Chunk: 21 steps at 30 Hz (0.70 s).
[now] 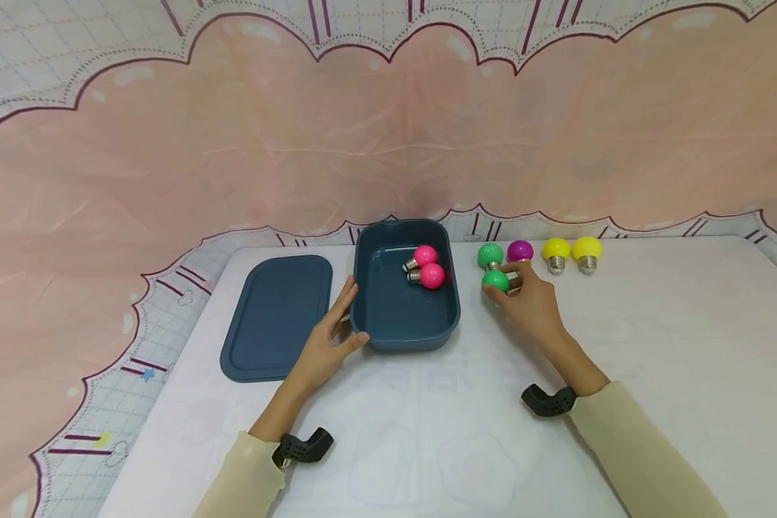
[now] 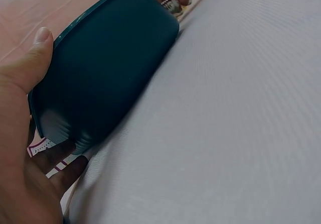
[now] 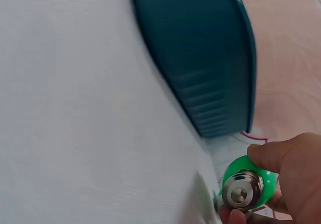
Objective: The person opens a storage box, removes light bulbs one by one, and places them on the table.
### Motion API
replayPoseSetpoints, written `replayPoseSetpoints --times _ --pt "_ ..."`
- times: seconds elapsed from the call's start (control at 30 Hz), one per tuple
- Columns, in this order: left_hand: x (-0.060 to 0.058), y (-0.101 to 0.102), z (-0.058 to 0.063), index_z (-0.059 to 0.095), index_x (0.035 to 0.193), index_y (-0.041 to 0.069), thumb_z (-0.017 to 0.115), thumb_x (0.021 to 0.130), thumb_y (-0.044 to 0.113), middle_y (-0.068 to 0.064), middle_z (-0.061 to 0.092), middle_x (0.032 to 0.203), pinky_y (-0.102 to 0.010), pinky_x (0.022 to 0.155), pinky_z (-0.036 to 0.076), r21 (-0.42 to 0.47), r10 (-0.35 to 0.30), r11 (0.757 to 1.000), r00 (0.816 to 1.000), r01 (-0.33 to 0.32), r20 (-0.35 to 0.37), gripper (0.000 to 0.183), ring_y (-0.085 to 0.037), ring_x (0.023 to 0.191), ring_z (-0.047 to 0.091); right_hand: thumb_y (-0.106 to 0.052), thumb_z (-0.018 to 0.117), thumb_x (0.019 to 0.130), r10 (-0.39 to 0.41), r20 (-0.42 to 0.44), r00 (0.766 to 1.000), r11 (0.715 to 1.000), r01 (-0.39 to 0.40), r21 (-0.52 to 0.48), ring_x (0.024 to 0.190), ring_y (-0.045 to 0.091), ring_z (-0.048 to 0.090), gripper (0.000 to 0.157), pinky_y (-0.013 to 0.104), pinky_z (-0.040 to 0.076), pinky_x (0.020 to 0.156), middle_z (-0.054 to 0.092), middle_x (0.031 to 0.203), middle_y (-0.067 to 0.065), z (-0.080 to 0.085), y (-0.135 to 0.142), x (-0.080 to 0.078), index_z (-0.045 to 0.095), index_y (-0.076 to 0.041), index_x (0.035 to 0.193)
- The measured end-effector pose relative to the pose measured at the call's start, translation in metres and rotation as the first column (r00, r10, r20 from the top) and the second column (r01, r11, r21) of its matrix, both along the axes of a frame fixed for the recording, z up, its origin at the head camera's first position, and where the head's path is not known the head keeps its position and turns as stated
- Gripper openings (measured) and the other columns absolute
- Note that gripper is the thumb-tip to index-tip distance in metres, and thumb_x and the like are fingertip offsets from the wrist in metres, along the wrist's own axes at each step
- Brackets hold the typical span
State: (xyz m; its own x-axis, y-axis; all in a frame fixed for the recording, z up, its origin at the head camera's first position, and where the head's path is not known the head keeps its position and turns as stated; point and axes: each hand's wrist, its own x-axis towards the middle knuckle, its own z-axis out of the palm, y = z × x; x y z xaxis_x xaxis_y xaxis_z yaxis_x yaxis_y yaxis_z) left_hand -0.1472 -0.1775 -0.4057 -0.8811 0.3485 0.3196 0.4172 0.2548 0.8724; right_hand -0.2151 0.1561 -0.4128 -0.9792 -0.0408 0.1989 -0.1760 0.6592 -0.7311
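Observation:
A dark blue plastic box (image 1: pixel 395 316) stands on the white-covered table with two pink light bulbs, one (image 1: pixel 425 255) just behind the other (image 1: pixel 432 275). My left hand (image 1: pixel 320 352) rests against its left side and near corner, the fingers extended and the thumb at the rim. To the right of the box, my right hand (image 1: pixel 532 302) pinches a green light bulb (image 1: pixel 495 280) between thumb and fingers. In the right wrist view this bulb's metal screw base (image 3: pixel 242 190) faces the camera. Behind it is a second green bulb (image 1: pixel 490 253).
A purple bulb (image 1: pixel 520 250), partly behind the right hand, and two yellow bulbs, one (image 1: pixel 556 249) beside the other (image 1: pixel 586 247), line the table's back edge. A flat blue lid (image 1: pixel 278 316) lies left of the box. Patterned pink cloth (image 1: pixel 388 129) hangs behind.

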Motion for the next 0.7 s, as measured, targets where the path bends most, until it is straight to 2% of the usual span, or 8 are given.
replayPoseSetpoints --times 0.17,0.37,0.7 --pt "0.0005 0.0004 0.0004 0.019 0.152 0.002 0.061 0.091 -0.002 -0.015 0.005 0.158 -0.058 0.105 0.029 -0.007 -0.005 1.000 1.000 0.005 0.000 0.074 -0.039 0.140 0.021 -0.025 0.071 0.088 -0.024 -0.007 1.000 1.000 0.024 0.011 0.082 0.031 0.063 0.046 0.040 0.052 0.072 0.065 0.100 0.025 -0.0067 -0.0028 0.0017 0.052 0.005 0.118" --pt "0.0012 0.0000 0.0003 0.020 0.152 0.004 0.062 0.091 0.000 -0.016 0.006 0.158 -0.058 0.104 0.030 -0.014 0.002 1.000 1.000 -0.002 0.000 0.074 -0.042 0.138 0.023 -0.024 0.071 0.087 -0.050 -0.006 0.999 0.999 0.050 0.003 0.081 0.030 0.061 0.045 0.037 0.050 0.070 0.065 0.096 0.024 -0.0096 -0.0050 0.0036 0.050 0.005 0.115" --pt "0.0002 -0.0003 -0.0005 0.020 0.152 0.004 0.063 0.091 0.001 -0.013 0.006 0.159 -0.058 0.104 0.030 -0.006 -0.001 1.000 1.000 0.001 -0.005 0.074 -0.045 0.136 0.026 -0.024 0.070 0.088 -0.050 0.009 0.999 0.998 0.049 0.031 0.080 0.031 0.058 0.046 0.038 0.050 0.068 0.062 0.094 0.025 -0.0096 -0.0063 0.0041 0.047 0.007 0.113"
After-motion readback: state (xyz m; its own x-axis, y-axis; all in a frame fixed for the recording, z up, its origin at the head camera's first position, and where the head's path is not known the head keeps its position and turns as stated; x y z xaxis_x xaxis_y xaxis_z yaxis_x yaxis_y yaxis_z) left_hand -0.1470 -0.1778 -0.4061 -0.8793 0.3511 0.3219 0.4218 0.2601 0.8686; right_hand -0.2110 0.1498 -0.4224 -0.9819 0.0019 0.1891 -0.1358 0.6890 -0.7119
